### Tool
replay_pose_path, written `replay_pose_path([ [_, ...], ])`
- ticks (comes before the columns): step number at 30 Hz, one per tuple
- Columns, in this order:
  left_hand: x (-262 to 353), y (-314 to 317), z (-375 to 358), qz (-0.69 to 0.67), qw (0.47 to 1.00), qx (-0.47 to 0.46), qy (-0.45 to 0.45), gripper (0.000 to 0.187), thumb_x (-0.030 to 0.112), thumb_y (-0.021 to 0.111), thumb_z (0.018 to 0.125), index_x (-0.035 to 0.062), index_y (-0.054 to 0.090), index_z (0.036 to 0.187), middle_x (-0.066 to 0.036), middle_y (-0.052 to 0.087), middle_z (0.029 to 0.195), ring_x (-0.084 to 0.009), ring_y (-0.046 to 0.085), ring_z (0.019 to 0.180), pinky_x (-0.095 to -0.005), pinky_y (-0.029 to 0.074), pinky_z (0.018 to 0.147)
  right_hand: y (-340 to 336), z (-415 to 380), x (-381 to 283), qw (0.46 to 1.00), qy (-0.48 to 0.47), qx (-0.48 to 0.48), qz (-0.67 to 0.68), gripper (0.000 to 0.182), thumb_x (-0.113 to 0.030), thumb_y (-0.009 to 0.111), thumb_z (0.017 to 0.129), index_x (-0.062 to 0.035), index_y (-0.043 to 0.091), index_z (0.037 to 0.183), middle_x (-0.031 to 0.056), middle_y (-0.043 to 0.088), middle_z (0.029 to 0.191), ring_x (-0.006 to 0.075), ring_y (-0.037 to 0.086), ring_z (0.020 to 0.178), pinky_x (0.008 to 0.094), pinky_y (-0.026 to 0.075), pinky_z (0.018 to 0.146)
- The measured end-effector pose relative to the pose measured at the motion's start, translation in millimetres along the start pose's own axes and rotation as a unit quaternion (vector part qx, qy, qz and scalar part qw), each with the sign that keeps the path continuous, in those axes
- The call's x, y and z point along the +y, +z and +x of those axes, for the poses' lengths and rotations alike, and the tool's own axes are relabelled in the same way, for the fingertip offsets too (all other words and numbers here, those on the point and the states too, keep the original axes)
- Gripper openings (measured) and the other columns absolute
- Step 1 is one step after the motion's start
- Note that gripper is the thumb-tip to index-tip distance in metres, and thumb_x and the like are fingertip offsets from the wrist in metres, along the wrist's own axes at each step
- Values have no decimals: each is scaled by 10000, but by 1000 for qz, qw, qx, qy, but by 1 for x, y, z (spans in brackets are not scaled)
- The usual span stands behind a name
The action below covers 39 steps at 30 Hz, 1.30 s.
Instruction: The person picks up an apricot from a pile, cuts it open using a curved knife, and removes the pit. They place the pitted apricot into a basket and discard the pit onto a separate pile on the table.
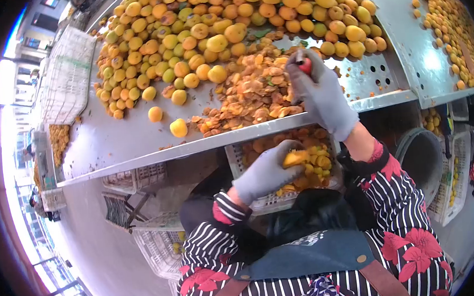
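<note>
My left hand (269,170), in a grey glove, is closed on an orange-yellow apricot (295,157) above a white plastic crate (268,202). Cut apricot pieces (319,161) fill that crate below the table edge. My right hand (321,95), gloved too, is raised over the table edge and wrapped around a small tool with a red handle (305,65); its working end is hidden. Beside the right hand spreads a heap of brownish-orange apricot scraps (255,89) on the metal table (118,145). Whole apricots (185,41) are piled behind it.
The table's raised front lip (193,147) runs between the scraps and the crate. A grey bucket (421,154) stands at right, near another white crate (452,179). Stacked white crates (67,74) are at left, with a folding stool (126,208) below. More apricots (454,28) lie far right.
</note>
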<state>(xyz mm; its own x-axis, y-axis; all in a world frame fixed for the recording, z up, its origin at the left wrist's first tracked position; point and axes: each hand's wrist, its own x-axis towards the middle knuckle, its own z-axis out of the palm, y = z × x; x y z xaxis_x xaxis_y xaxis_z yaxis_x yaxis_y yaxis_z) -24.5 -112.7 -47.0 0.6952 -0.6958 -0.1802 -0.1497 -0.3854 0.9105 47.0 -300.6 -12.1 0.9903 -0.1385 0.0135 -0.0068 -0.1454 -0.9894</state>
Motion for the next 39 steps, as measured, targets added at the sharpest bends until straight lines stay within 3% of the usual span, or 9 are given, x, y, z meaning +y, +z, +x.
replay_pose_path([
  [5, -66, 12, -9, -515, 783, 231, -261, 507, 166, 690, 901, -33, 511, 1331, -104, 584, 1295, -273, 615, 1106, -362, 501, 950, 1, -8, -8, 994, -54, -41, 81, 375, -397, 552, 1024, -84, 581, 1228, 0, 563, 841, 78, 521, 717, 236, 481, 652],
  [6, -112, 27, -19, -324, 908, 260, -57, 522, 168, 687, 903, -30, 499, 1348, -136, 545, 1356, -294, 590, 1154, -399, 490, 979, 3, -12, -9, 996, -26, -41, 77, 401, -411, 551, 1022, -77, 575, 1243, 6, 567, 850, 88, 531, 731, 247, 486, 666],
  [9, -77, 0, -29, -150, 930, 210, -263, 452, 180, 695, 900, -13, 569, 1289, -155, 612, 1276, -281, 611, 1127, -406, 483, 990, 10, -17, -14, 998, -43, -53, 20, 440, -432, 557, 1015, -49, 566, 1230, 52, 584, 878, 126, 549, 782, 292, 503, 705],
  [12, 12, -38, -50, 78, 971, 187, -127, 360, 253, 698, 892, 12, 650, 1156, -201, 679, 1040, -304, 653, 1012, -396, 510, 903, 17, -20, -8, 988, -78, 3, -132, 387, -380, 580, 1011, -19, 551, 1144, 98, 589, 833, 153, 545, 736, 312, 491, 692],
  [17, -14, -148, -61, 475, 743, 452, -135, 364, 352, 703, 885, 70, 673, 1113, -174, 692, 994, -372, 651, 947, -463, 486, 904, 16, -26, -12, 995, 6, -101, 8, 357, -338, 578, 1018, -13, 545, 1161, 100, 577, 792, 157, 551, 698, 307, 484, 671],
  [20, -51, -177, -60, 516, 732, 235, -378, 380, 389, 700, 875, 88, 676, 1105, -182, 668, 1068, -374, 633, 1005, -468, 467, 929, 24, -29, -3, 990, -35, -127, 55, 334, -327, 570, 1024, -18, 560, 1152, 118, 583, 785, 154, 559, 698, 307, 488, 673],
  [25, -47, -165, -53, 482, 803, 242, -256, 369, 311, 713, 872, 44, 655, 1121, -202, 658, 1075, -382, 638, 999, -458, 508, 879, 25, -31, -5, 986, -44, -158, 15, 342, -350, 564, 1024, -24, 591, 1125, 153, 642, 839, 154, 593, 754, 322, 504, 728],
  [30, -6, -134, -28, -21, 914, 404, -17, 372, 99, 737, 833, 1, 618, 1172, -91, 673, 1014, -177, 672, 810, -266, 541, 701, 30, -35, -14, 964, 34, -188, 184, 378, -436, 502, 1039, -67, 566, 985, -34, 473, 694, 49, 419, 528, 206, 354, 464],
  [39, 46, -76, 13, -426, 872, 232, 65, 511, -14, 676, 819, 36, 544, 1309, 10, 600, 996, -41, 571, 813, -179, 480, 709, 20, -39, -20, 966, 17, -175, 188, 335, -369, 496, 1054, -45, 559, 999, -27, 509, 744, 57, 475, 679, 240, 406, 583],
])
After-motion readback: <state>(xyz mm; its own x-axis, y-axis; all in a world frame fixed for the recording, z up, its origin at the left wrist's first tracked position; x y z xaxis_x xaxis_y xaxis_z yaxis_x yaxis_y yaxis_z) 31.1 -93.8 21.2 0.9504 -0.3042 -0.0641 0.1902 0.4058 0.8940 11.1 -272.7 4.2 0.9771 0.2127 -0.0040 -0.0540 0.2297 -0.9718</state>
